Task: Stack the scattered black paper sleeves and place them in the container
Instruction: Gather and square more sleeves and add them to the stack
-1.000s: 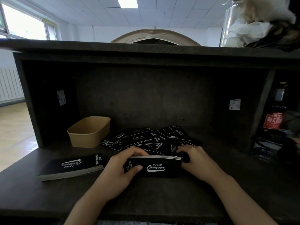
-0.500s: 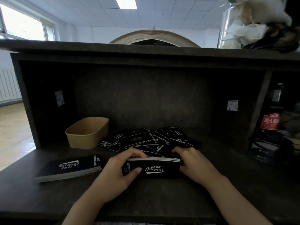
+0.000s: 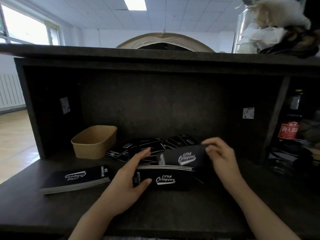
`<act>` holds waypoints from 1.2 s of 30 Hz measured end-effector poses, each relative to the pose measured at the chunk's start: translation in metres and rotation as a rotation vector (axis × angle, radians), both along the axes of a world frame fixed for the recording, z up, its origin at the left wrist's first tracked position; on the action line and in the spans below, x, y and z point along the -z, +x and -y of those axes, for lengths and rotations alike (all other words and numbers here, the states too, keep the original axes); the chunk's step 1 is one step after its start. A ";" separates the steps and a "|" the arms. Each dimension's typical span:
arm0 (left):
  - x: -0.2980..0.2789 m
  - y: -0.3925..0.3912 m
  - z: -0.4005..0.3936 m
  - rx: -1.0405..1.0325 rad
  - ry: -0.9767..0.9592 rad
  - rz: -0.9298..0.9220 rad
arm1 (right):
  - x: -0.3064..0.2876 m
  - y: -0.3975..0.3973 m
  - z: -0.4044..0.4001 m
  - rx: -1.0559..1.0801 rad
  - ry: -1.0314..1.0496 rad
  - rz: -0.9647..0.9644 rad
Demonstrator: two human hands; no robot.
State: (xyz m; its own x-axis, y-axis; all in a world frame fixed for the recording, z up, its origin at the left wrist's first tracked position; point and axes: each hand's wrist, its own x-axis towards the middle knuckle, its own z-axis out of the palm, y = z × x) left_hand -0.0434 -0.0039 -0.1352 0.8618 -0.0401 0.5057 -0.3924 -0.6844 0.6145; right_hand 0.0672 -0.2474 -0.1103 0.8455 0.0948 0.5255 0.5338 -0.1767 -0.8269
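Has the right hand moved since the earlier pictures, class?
Yes. The right hand has lifted off the held stack and now pinches a single sleeve above it, nearer the shelf's back wall.

The right hand [image 3: 220,157] has left the end of the upright stack [image 3: 164,179] and now pinches a single black sleeve [image 3: 183,155], lifted just above and behind that stack, blurred in motion.

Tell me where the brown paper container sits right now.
In the head view the brown paper container sits left of centre inside the dark shelf, just left of the scattered black sleeves and behind the finished stack.
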 end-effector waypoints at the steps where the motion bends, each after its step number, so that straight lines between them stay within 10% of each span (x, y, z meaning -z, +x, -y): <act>1: 0.001 0.000 0.000 -0.001 0.008 0.005 | 0.002 -0.002 -0.003 -0.152 -0.051 -0.066; 6: -0.001 0.001 0.003 0.019 0.113 0.018 | 0.012 -0.025 -0.029 -0.513 -0.380 -0.086; 21: -0.010 -0.003 -0.001 -0.070 -0.020 0.014 | 0.000 -0.045 -0.042 -0.212 -0.868 0.265; 36: -0.091 -0.078 -0.129 -0.296 -0.312 0.022 | -0.069 -0.068 -0.187 -0.439 -0.430 0.261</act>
